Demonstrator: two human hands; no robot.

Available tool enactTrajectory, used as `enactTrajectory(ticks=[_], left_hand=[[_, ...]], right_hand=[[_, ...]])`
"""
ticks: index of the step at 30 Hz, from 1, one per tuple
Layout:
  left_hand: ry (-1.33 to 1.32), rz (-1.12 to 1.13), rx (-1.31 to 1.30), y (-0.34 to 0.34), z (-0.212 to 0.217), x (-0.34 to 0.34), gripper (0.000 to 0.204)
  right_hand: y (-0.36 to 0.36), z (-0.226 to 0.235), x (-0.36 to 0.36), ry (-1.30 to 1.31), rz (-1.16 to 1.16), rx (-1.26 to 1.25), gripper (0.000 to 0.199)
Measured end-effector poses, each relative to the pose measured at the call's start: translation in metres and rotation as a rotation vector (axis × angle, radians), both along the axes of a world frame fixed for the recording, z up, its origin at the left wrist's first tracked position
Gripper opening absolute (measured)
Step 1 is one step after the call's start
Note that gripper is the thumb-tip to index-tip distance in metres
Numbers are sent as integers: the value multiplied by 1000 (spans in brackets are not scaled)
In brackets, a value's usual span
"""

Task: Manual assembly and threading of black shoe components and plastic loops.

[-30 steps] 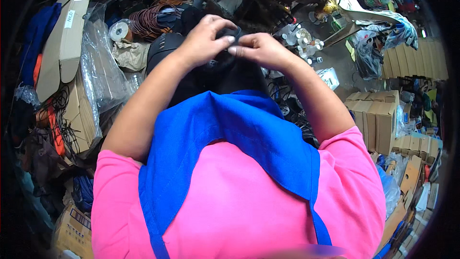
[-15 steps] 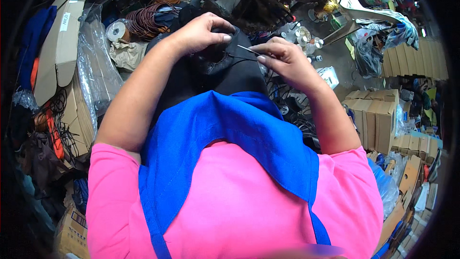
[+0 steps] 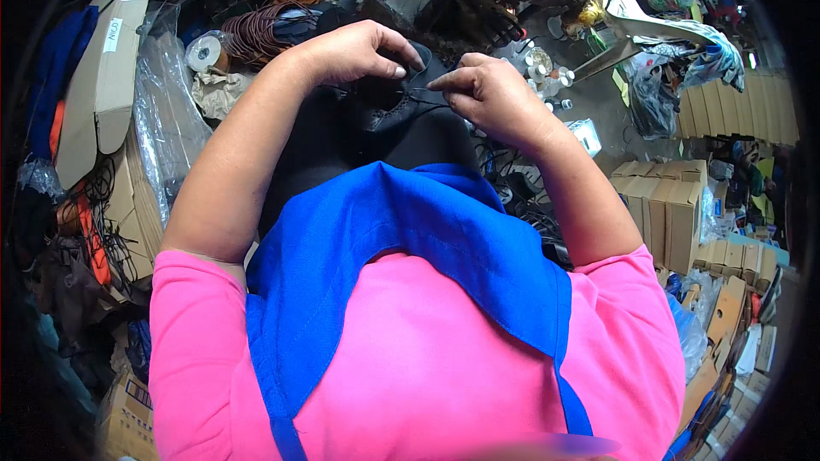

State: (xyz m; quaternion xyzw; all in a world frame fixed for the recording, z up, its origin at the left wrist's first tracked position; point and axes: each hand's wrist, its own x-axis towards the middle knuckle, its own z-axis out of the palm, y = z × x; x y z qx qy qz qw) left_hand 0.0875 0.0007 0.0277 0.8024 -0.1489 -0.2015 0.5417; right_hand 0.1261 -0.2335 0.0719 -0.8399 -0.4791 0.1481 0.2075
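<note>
Two hands [image 3: 359, 51] [image 3: 487, 94], one black shoe [image 3: 384, 111], one blue apron [image 3: 410, 248].

Right hand [image 3: 491, 98] has drawn closer to left hand [image 3: 359, 51] again

Pretty cluttered around here: cardboard boxes [image 3: 670, 213] stacked on the right, a coil of brown cord [image 3: 256, 32] up top, clear plastic bags [image 3: 166, 119] on the left.

Even daylight, soft shadows; sharp centre; fisheye bends edges into a black rim.
</note>
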Motion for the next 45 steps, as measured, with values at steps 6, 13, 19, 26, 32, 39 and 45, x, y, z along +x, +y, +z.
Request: enactTrajectory(ticks=[6, 13, 19, 26, 32, 39, 45], left_hand=[[-17, -2, 34, 2, 3, -3, 34], [-135, -53, 83, 0, 2, -2, 38], [-147, -63, 44, -1, -8, 4, 38], [-163, -55, 37, -2, -13, 5, 37], [-164, -33, -3, -4, -17, 4, 37], [-227, 92, 150, -7, -15, 2, 40], [-530, 374, 376, 0, -10, -28, 38]], right_hand=[[5, -3, 1, -56, 48, -1, 27], [7, -9, 11, 104, 37, 21, 26], [-2, -26, 30, 563, -39, 16, 20], [-10, -50, 43, 934, -56, 112, 24], [-11, -56, 45, 1060, -101, 128, 20], [-3, -59, 14, 834, -268, 268, 17], [3, -37, -7, 238, -128, 226, 21]])
